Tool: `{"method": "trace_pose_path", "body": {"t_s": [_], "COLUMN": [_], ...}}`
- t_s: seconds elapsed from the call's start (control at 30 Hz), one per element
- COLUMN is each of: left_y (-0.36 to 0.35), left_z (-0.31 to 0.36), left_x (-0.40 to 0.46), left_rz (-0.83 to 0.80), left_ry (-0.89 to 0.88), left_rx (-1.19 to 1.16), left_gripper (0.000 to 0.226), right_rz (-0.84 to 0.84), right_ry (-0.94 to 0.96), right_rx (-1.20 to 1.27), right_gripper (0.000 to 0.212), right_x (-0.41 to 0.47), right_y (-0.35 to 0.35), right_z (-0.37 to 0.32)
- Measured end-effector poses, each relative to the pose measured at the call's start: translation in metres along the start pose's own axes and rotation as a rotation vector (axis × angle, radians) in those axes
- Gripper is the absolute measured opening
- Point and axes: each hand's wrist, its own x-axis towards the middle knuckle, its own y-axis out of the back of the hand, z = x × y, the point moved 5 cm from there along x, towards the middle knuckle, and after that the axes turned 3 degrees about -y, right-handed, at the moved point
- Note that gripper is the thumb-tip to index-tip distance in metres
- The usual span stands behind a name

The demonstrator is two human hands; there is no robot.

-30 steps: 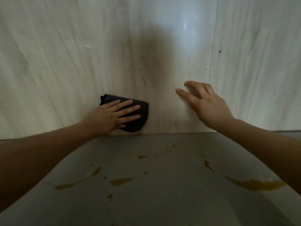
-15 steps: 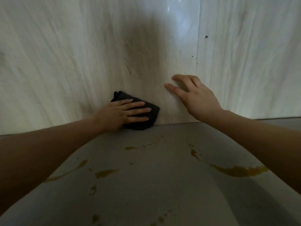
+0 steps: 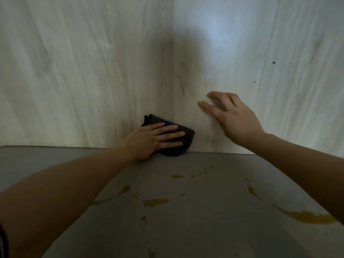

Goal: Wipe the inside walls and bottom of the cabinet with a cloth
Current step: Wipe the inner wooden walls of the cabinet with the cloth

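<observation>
A folded black cloth (image 3: 184,144) lies flat against the pale wood-grain back wall (image 3: 93,81) of the cabinet, right above the seam with the grey bottom (image 3: 204,211). My left hand (image 3: 152,140) presses on the cloth with straight fingers, covering its left half. To the right, my right hand (image 3: 232,118) rests on the wall with spread, relaxed fingers and holds nothing.
Several yellow-brown spill marks lie on the grey bottom, one in the middle (image 3: 154,202) and a long one at the right (image 3: 307,216). A dark smudge (image 3: 178,58) and a short scratch (image 3: 182,88) mark the wall above the cloth.
My left hand has slid the cloth to the right along the base of the wall, closer to my right hand. My right hand stays on the wall.
</observation>
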Motion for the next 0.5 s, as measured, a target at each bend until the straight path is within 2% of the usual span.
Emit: {"method": "trace_pose_path", "body": {"t_s": [0.07, 0.13, 0.23, 0.33, 0.5], "left_y": [0.002, 0.006, 0.016, 0.034, 0.08], "left_z": [-0.011, -0.02, -0.043, -0.076, -0.145], "left_x": [-0.014, -0.016, -0.006, 0.004, 0.025], "left_rz": [0.056, 0.108, 0.134, 0.16, 0.182], "left_ry": [0.005, 0.007, 0.087, 0.138, 0.268], "left_rx": [0.015, 0.013, 0.013, 0.063, 0.065], "left_gripper": [0.08, 0.066, 0.055, 0.055, 0.055], "right_rz": [0.018, 0.067, 0.131, 0.198, 0.209], "right_ry": [-0.011, -0.027, -0.059, -0.079, -0.111], "right_rx": [-0.003, 0.002, 0.052, 0.118, 0.167], "right_gripper": [0.076, 0.072, 0.064, 0.06, 0.066], "right_x": [0.014, 0.032, 0.055, 0.076, 0.1], "right_y": [0.004, 0.012, 0.021, 0.033, 0.047], "right_z": [-0.006, -0.011, -0.013, -0.009, 0.002]}}
